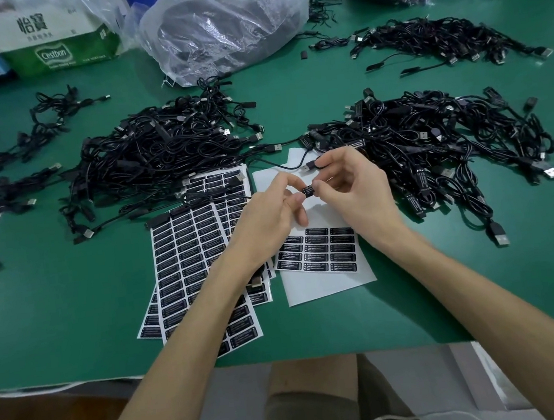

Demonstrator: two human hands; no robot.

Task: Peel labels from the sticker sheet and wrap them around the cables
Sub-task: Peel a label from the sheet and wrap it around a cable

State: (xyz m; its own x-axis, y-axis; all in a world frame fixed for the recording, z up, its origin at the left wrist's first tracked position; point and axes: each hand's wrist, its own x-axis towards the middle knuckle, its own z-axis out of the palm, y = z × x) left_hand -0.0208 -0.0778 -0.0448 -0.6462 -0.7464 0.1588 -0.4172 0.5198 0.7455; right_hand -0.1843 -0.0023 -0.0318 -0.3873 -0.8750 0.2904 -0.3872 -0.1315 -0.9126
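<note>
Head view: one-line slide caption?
Both hands, left hand and right hand, wrap a black label around a cable above a part-used sticker sheet.

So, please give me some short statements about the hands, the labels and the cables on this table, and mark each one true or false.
1. Both hands, left hand and right hand, hold one small black piece between the fingertips. True.
2. The sticker sheet under the hands is full of labels. False: its upper part is bare.
3. The table is green. True.
4. All cables lie in one pile. False: several separate piles.
</note>
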